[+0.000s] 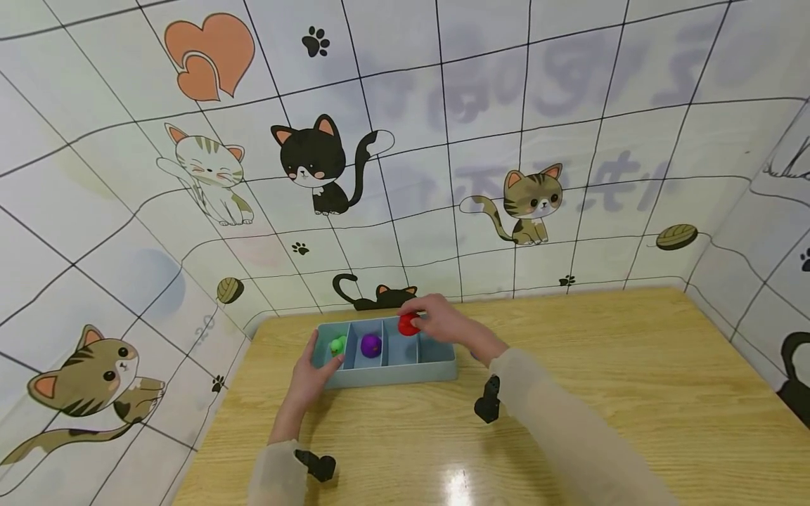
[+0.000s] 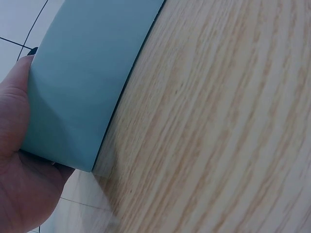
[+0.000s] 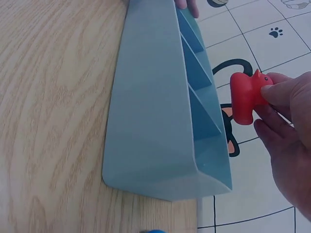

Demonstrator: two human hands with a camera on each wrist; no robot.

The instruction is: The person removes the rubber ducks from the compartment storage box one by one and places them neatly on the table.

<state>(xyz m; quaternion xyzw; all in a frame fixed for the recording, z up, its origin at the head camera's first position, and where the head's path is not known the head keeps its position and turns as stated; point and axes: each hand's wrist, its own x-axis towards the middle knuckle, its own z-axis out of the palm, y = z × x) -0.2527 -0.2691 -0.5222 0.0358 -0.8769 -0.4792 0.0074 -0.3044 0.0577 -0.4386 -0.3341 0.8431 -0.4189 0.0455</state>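
A pale blue divided tray (image 1: pixel 392 376) stands lengthwise near the back wall. My left hand (image 1: pixel 308 379) holds its left end, the thumb over the front rim and the fingers along the side. Above the third compartment from the left, my right hand (image 1: pixel 441 322) pinches a small red rubber duck (image 3: pixel 246 94) between thumb and fingers. In the right wrist view the duck hangs clear of the tray's rim. A bright green toy (image 1: pixel 338 345) lies in the leftmost compartment, partly behind my left thumb. The compartment beside it contains a round purple toy (image 1: pixel 370 345).
Just past the tray's right end lies a small blue thing (image 3: pixel 156 231), mostly hidden by my right wrist in the head view. The wooden table (image 1: pixel 607 365) meets walls covered with a cat-print sheet (image 1: pixel 418 169) at the back and sides.
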